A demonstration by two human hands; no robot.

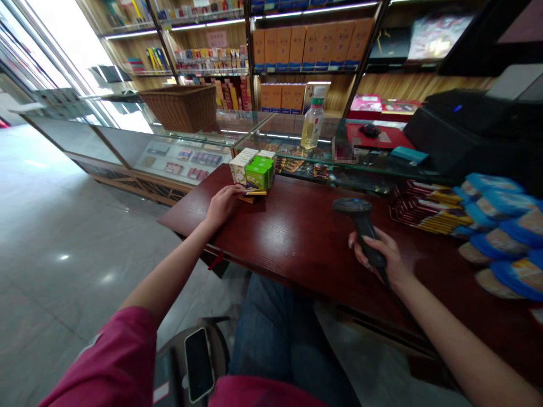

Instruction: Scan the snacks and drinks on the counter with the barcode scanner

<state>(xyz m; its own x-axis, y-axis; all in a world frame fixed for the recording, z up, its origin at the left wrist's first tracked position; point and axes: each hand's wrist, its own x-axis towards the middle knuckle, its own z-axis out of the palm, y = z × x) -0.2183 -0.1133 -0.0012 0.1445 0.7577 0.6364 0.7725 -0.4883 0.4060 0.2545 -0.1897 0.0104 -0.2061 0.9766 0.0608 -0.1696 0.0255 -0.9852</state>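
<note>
Head view: a wooden counter (297,243) runs across the middle, its right end cut off by the frame.
Left grip (222,205): grasping the left end of a thin yellow packet (257,193); the fingers cover that end, and the thumb's placing is hard to make out.
Packet's place: on the counter's left part, just in front of green boxes (258,172) and white boxes (242,161); another packet underneath is mostly hidden.
Right grip (382,254): wrapped around the handle of a black barcode scanner (355,208), held above the counter; the palm side is hidden, and the cord is partly lost behind the forearm.
Right side: stacked dark-red and yellow packets (424,208) beside blue-banded tubs (509,232), some cut off by the edge.
Glass case: carries a clear bottle (313,125) of yellowish liquid and a wicker basket (182,107); a pixelated patch masks something near the bottle.
Below: a dark-screened phone (198,364) near the person's legs.
Lettering: too blurred to read.
</note>
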